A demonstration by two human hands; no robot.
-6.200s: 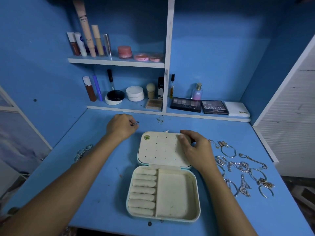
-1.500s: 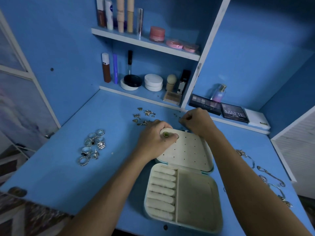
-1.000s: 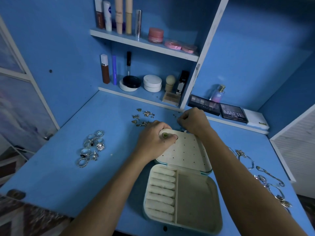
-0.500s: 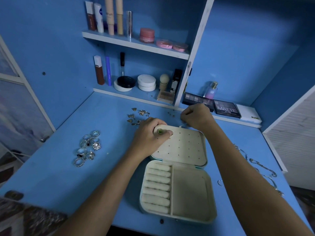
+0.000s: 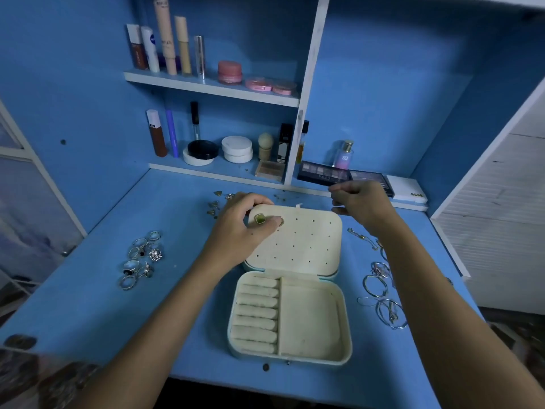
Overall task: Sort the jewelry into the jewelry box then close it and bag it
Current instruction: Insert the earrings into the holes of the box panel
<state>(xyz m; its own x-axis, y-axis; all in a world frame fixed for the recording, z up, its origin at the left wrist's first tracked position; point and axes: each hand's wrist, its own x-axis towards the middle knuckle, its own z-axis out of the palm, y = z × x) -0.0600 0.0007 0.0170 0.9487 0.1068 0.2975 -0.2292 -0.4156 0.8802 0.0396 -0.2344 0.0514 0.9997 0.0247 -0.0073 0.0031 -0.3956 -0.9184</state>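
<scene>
my right hand [image 5: 362, 206] has lifted off the lid's back edge, fingers clenched, contents unclear. left hand [image 5: 244, 225] pins a 2nd earring [image 5: 281, 221] into the open jewelry box [image 5: 309, 320] lid, beside the green stud [image 5: 259, 219]. rings [image 5: 141, 261], bracelets [image 5: 380, 287] wait on tabletop [image 5: 103, 305].

Both bare forearms reach in from the bottom corners of the frame toward its centre. The left hand [image 5: 241, 225] lies palm down, its fingers curled, thumb stretched rightward. The right hand [image 5: 361, 203], slightly higher and to the right, is raised with its fingers curled inward, fingertips pointing left.
</scene>
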